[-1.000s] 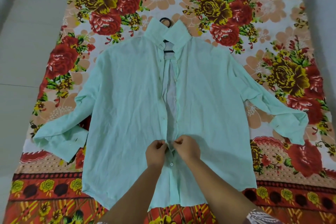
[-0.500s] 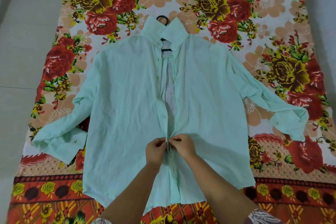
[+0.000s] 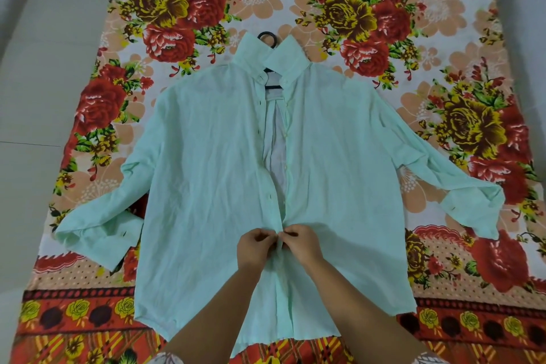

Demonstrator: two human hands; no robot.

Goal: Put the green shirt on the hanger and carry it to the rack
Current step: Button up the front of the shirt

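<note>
The pale green shirt (image 3: 206, 174) lies flat, front up, on a flowered bedsheet, sleeves spread to both sides. A black hanger (image 3: 268, 37) sits inside it; only its hook above the collar and a short piece in the neck opening show. The front stands open from collar to lower chest. My left hand (image 3: 256, 248) pinches the left placket edge and my right hand (image 3: 302, 242) pinches the right edge; the fingertips meet at the front seam, low on the shirt. Below them the front is closed.
The flowered bedsheet (image 3: 443, 38) covers the bed under the shirt. Pale tiled floor (image 3: 38, 97) runs along the left side, and a pale surface (image 3: 526, 38) borders the right.
Both hands stay together at the same spot on the placket, fingers working slightly. The view has shifted a little, so the shirt sits slightly higher in frame.
</note>
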